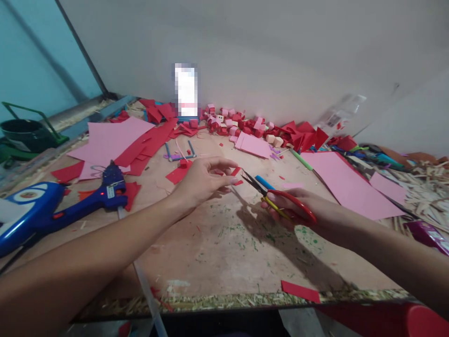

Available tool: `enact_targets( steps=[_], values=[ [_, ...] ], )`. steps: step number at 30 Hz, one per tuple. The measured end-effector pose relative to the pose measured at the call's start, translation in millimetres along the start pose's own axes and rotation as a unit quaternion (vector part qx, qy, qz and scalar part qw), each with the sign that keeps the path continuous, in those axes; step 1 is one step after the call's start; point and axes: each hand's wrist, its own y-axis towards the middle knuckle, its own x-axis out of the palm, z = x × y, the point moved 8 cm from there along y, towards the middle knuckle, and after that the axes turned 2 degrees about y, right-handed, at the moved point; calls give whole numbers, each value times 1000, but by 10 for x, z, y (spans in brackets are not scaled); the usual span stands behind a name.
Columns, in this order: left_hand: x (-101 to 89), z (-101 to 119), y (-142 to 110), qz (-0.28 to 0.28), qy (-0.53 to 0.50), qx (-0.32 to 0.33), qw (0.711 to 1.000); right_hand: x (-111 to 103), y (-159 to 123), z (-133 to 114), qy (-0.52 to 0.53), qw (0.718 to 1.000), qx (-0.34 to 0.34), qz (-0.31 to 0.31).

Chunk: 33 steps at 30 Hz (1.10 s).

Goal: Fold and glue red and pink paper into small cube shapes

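Note:
In the middle of the head view, my left hand (210, 178) pinches a small piece of red paper (237, 172) between its fingertips. My right hand (291, 206) grips a pair of scissors (298, 206) with red and yellow handles. The scissor blades are parted, their tips pointing left, close beside the red piece; whether they touch it I cannot tell. A blue stick-like thing (264, 182) lies just behind the blades. Left of my left hand, a small red cube (183, 164) rests by a scrap of red paper (176, 175).
A blue glue gun (112, 192) with a long glue stick lies at left. Pink sheets (108, 140) and red sheets (150, 142) are spread behind it. Many small red and pink cubes (242, 122) line the wall. More pink paper (351, 182) and wood sticks (424, 187) cover the right side.

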Motion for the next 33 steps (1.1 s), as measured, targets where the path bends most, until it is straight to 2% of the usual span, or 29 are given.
enact_targets(
  steps=[8,12,18,25,29,33],
  values=[
    [-1,-58,35,6,-14,-5,1000,75,-34,-47,23,1000,-6,3],
    [13,-24,33,-5,20,30,999,94,-42,-6,44,999,8,22],
    [21,22,28,-2,41,53,998,132,-33,2,-4,1000,-14,20],
    [15,16,26,6,26,48,999,109,-36,0,-17,999,-15,41],
    [-29,57,31,26,57,76,995,96,-75,-9,-31,998,-15,44],
    [-35,93,28,23,107,110,988,132,-61,-14,-27,999,-17,31]
  ],
)
